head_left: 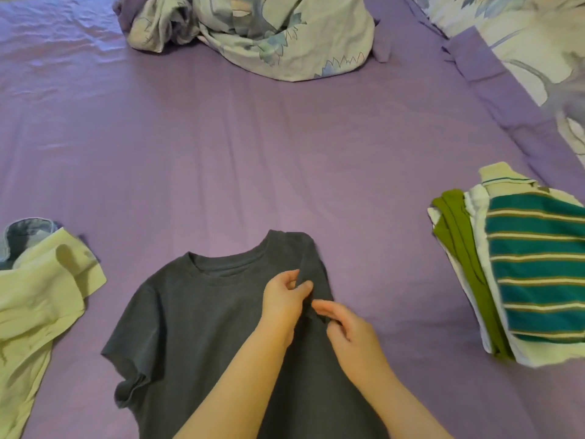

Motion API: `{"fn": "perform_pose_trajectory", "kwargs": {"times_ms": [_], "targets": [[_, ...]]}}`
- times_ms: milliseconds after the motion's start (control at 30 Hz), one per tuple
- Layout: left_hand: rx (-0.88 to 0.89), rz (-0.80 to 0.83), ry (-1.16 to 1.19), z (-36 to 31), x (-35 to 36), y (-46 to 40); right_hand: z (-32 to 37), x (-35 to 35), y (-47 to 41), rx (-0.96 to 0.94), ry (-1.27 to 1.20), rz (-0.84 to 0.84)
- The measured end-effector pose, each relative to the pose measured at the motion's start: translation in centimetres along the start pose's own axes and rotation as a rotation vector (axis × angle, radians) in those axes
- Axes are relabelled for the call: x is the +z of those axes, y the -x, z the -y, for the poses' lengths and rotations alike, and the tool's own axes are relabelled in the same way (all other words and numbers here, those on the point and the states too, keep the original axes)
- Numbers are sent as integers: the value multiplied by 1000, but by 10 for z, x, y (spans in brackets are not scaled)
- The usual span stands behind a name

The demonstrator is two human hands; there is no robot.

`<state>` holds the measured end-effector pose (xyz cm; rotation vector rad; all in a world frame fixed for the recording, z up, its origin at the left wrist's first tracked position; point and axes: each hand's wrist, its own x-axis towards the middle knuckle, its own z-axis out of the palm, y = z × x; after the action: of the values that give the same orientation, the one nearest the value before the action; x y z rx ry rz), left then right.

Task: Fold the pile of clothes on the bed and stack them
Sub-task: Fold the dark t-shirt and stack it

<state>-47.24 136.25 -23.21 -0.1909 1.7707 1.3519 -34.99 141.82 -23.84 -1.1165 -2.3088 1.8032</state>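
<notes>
**Grey T-shirt mid-fold on the bed**

Left hand point(286, 297) and right hand point(351, 332) each pinch the folded-in right sleeve of the grey T-shirt point(202, 312), spread front-up on the purple sheet point(253, 153). Pale yellow garment point(34, 312) at left; folded stack point(519, 267) at right; crumpled floral bedding point(253, 33) beyond.

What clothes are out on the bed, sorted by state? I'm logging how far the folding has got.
Being folded: 1, the dark grey T-shirt
Folded in the stack: at least 3 (striped, green, white)
Unfolded on the left: 2, pale yellow garment, denim piece
Total: at least 6
</notes>
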Motion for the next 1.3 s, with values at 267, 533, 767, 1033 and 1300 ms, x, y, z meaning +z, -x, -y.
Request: {"fn": "perform_pose_trajectory", "kwargs": {"times_ms": [267,533,767,1033,1300], "targets": [[-72,-22,73,5,-9,-9,-12,-6,-30,134,-50,-110],[-38,43,21,2,-6,-17,-8,-29,-61,109,-127,-235],[356,222,-704,13,17,-19,-10,-79,-96,133,-124,-311],[622,61,-1366,47,24,-15,-38,-58,-39,-73,206,-314],[554,-84,-1517,80,-39,8,-18,-29,-12,-77,757,-237]]}}
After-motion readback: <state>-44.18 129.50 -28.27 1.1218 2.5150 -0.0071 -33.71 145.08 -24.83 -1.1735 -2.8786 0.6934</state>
